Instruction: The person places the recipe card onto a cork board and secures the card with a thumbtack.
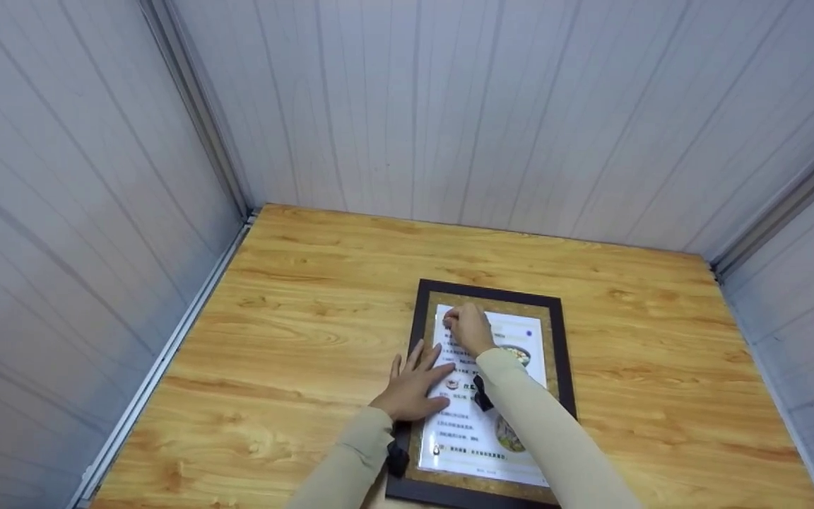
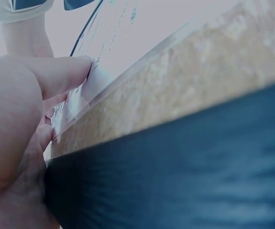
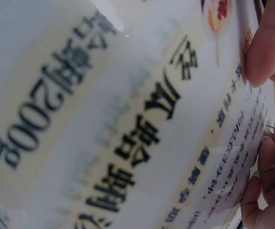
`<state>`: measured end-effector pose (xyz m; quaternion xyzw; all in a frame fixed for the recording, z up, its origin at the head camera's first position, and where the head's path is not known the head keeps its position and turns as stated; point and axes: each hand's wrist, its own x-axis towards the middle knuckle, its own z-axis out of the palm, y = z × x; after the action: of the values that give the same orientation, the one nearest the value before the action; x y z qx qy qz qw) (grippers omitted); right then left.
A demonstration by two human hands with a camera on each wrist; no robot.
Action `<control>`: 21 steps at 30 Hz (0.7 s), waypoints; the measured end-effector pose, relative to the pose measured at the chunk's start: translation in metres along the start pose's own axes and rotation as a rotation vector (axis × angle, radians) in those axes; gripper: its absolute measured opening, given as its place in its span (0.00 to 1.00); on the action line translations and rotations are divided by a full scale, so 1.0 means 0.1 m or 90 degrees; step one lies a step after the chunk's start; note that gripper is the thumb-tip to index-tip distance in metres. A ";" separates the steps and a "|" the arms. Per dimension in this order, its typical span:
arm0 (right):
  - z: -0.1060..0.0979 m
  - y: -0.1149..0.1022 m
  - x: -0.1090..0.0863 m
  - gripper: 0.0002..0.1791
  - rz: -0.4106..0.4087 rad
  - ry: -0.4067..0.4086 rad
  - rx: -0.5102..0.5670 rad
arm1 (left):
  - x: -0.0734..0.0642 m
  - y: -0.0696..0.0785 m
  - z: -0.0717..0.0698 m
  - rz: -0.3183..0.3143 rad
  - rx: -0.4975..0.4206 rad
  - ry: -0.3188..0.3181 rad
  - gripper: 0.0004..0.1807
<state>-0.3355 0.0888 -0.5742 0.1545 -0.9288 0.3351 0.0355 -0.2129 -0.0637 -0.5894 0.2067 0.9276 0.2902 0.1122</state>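
Note:
A printed laminated sheet [image 1: 460,424] with food pictures lies on a cork board [image 1: 414,452] in a dark frame [image 1: 417,311]. My right hand [image 1: 470,329] is over the sheet's upper left corner, thumb and fingertips pinched together. In the right wrist view a thin metal pin [image 3: 270,127] shows at pinching fingertips; its head is hidden. A purple pushpin [image 1: 528,333] sits in the sheet's upper right corner. My left hand [image 1: 410,392] lies spread across the left frame edge, its thumb [image 2: 68,74] and fingertips on the sheet's left margin.
The board lies on a wood-grain table [image 1: 294,339] near its front. Pale panel walls [image 1: 414,106] enclose the left, back and right sides. A black strap piece [image 1: 398,459] is on the left wrist, another [image 1: 482,394] by the right sleeve.

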 end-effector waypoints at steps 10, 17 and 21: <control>0.00 -0.05 0.01 0.08 -0.004 -0.010 -0.002 | -0.01 -0.01 -0.01 -0.001 -0.009 0.012 0.34; -0.01 -0.03 0.00 0.10 -0.005 -0.019 0.009 | -0.01 -0.01 0.03 -0.001 -0.009 0.013 0.33; -0.01 0.00 0.01 0.09 -0.008 -0.025 0.003 | 0.00 0.00 0.04 -0.006 -0.015 0.009 0.34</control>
<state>-0.3365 0.0893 -0.5734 0.1666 -0.9275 0.3340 0.0187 -0.2116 -0.0612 -0.5926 0.1993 0.9259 0.3017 0.1095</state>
